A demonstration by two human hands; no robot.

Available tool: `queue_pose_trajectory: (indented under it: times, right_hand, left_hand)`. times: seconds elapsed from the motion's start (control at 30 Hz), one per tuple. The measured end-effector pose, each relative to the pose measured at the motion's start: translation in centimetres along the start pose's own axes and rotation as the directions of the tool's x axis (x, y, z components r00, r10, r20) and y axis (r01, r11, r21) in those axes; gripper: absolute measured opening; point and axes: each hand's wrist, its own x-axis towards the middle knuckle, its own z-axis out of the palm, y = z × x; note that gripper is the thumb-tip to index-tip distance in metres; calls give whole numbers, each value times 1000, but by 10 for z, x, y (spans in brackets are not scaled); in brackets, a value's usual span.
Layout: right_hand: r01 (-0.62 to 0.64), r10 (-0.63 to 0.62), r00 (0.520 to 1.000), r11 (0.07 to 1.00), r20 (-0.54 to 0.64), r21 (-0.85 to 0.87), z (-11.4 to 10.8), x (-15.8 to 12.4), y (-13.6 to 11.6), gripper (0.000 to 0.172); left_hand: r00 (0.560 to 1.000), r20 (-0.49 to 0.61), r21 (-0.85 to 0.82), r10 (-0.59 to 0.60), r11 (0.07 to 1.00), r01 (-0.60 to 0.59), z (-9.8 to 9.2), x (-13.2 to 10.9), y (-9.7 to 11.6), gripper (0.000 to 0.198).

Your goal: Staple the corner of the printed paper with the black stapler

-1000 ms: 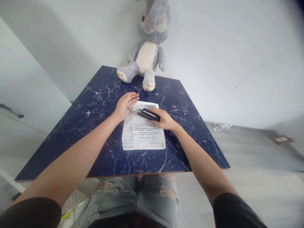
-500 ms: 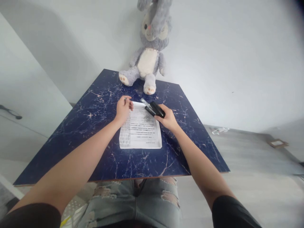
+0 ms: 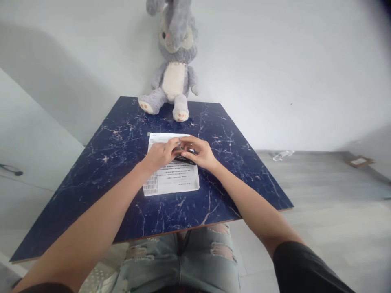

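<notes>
A black stapler (image 3: 187, 160) lies low over the printed sheets of paper (image 3: 171, 185), mostly covered by my fingers. My right hand (image 3: 200, 152) is closed around it from the right, thumb toward me and fingers curved over the far side. From the left, my left hand (image 3: 161, 154) meets it with fingertips pinched together at the stapler. Whatever sits between those left fingertips is hidden. Both hands' fingertips nearly touch above the middle of the page.
A grey plush rabbit (image 3: 174, 77) sits at the far edge of the blue marbled table (image 3: 122, 162), against the wall. By the paper's far left corner lies a small grey piece (image 3: 148, 133). On the floor to the right are a clear plastic item (image 3: 283, 155) and a brown box (image 3: 359, 160).
My left hand has moved right and nearer to me, from the paper's far left edge to the stapler. The right hand has brought the stapler slightly left and lower, and it now looks less raised.
</notes>
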Motion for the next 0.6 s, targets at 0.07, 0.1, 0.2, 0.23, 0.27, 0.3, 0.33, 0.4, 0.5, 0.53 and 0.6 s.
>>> queue_pose_trajectory:
  times: [0.07,0.1,0.2,0.23,0.27,0.3,0.33,0.4,0.5,0.53,0.6]
  right_hand:
    - [4,-5,1000,1000,-28,-10,5,-1,-3,36]
    - [16,-17,999,999,-34,-39,6,-1,-4,32]
    - [24,-30,999,989,-40,-146,2,0,-7,27]
    - [7,-18,998,984,-61,-180,-3,1,-5,26]
    - [-20,-1,996,975,-93,-221,-9,1,-2,24]
    - [-51,17,992,959,-124,-278,-17,1,4,21]
    - [-88,36,988,931,-151,-356,-27,1,11,17]
    - [-188,102,978,814,-183,-549,-49,-1,29,11]
    - [-400,313,911,512,-269,-761,-79,-6,58,12]
    - [-454,371,877,424,-307,-784,-85,-7,65,14]
    - [-502,434,833,328,-345,-800,-91,-9,75,20]
  left_hand:
    - [1000,-5,1,-12,1000,12,0,2,2,26]
    - [999,10,-25,-48,999,48,0,2,4,23]
    - [964,106,-189,-245,946,262,-3,4,10,28]
    - [938,136,-241,-319,907,344,-5,4,10,31]
    - [907,145,-272,-395,866,420,-8,3,8,34]
    - [872,123,-273,-474,828,489,-11,3,5,33]
    - [829,73,-241,-554,797,553,-14,1,-1,30]
    - [736,-52,-104,-675,736,669,-19,-2,-19,22]
    - [666,3,121,-746,661,740,-18,-12,-49,36]
    - [649,75,162,-757,651,741,-16,-15,-57,41]
    - [619,195,215,-761,649,730,-11,-22,-68,49]
